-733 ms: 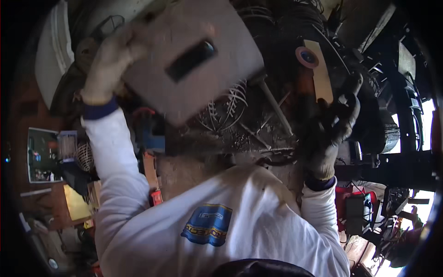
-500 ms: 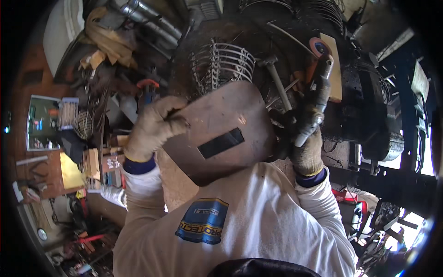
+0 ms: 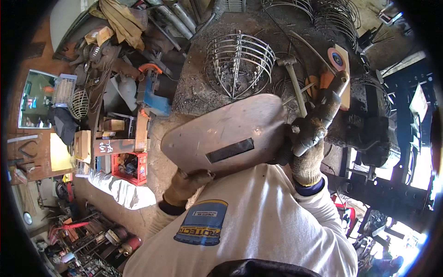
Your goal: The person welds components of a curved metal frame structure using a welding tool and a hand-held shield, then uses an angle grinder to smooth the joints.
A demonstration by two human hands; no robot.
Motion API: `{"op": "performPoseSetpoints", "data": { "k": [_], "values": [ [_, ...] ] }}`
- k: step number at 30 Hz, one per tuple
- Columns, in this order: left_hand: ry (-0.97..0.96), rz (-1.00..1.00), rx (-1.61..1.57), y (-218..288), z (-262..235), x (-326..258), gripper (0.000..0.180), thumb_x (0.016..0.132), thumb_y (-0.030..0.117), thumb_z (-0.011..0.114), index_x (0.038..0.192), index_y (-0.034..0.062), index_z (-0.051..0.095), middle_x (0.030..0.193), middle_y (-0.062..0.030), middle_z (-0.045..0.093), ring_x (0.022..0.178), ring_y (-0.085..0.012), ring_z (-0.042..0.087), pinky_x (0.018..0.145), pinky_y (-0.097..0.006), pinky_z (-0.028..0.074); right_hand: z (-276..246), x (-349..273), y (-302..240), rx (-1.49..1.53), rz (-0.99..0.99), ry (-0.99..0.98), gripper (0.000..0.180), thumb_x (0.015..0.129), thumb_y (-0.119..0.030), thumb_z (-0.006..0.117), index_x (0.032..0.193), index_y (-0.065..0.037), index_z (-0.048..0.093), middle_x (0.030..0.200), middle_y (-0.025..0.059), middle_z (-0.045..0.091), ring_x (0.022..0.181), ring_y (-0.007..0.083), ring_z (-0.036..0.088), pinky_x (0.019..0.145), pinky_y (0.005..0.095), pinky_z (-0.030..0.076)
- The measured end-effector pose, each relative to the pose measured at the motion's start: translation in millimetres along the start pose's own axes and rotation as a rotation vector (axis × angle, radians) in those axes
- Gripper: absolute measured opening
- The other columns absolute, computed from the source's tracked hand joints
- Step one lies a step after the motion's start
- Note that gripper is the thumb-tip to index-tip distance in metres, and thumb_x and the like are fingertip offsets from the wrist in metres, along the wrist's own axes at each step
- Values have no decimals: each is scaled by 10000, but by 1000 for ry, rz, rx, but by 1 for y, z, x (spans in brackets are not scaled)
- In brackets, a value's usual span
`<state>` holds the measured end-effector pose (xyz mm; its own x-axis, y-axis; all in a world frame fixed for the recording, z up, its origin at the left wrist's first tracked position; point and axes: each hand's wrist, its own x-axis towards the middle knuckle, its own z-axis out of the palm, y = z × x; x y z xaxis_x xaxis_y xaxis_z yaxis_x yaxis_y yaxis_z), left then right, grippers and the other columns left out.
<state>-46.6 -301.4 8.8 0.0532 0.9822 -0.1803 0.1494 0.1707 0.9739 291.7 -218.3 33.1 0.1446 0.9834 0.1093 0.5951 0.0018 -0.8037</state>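
Observation:
A brown welding shield [image 3: 221,134] with a dark rectangular window is in front of my chest, its outer face toward me. My gloved left hand [image 3: 187,186] grips its lower left edge, thumb on the face and the other fingers hidden behind. My right hand [image 3: 305,154], in a soiled knitted glove, is closed around a worn grey tube-shaped tool [image 3: 328,104] that points up and away. Whether the right fingers also touch the shield's right edge is hidden in shadow. Beyond the shield, a curved cage of metal rods [image 3: 240,62] lies on the dark worktable [image 3: 194,87].
A hammer [image 3: 295,85] lies right of the cage, near an abrasive disc [image 3: 337,58] and a wooden board [image 3: 345,99]. Coiled wire [image 3: 339,21] sits at the far right. On the left are a blue vise [image 3: 154,94], a red crate [image 3: 138,168] and a white cloth [image 3: 122,191].
My left hand has moved down from the shield's upper left edge to its lower edge. The shield has tilted flatter, uncovering more of the cage. My right hand still holds the tool.

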Motion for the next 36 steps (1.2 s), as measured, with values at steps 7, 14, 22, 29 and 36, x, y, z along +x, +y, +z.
{"op": "performPoseSetpoints", "data": {
  "k": [7,14,22,29,36],
  "values": [
    [273,81,-378,8,-38,19,409,825,10,743,1215,40,623,1090,-36,650,991,-162,617,875,-317,509,-17,25,-7,909,107,-68,325,1002,-176,612,1274,-78,465,915,96,624,767,217,674,674,375,606],
    [472,244,-479,-2,-93,8,439,853,31,652,1288,27,594,1099,-75,668,918,-190,652,765,-322,545,-92,102,-17,593,-64,-221,292,1054,-165,531,1306,-17,531,1012,129,698,814,210,713,679,325,591],
    [646,258,-581,23,-36,27,509,873,25,662,1362,48,524,1100,-76,664,942,-202,661,806,-342,565,-101,136,13,413,53,-411,356,1019,-213,612,1299,-3,550,1092,89,694,917,156,681,781,295,561],
    [658,200,-545,75,20,76,645,794,-36,673,1409,12,485,1137,-100,678,926,-218,697,793,-344,599,-80,141,36,515,190,-456,472,1001,-195,644,1411,-26,483,1074,84,678,839,139,652,730,291,556],
    [508,359,-573,52,-36,66,646,889,187,669,1470,16,443,1398,-188,564,1271,-344,566,1060,-492,480,-71,141,49,826,249,-541,737,962,-3,615,1590,-4,229,1379,129,547,1146,171,604,982,312,514]
  ]
}}
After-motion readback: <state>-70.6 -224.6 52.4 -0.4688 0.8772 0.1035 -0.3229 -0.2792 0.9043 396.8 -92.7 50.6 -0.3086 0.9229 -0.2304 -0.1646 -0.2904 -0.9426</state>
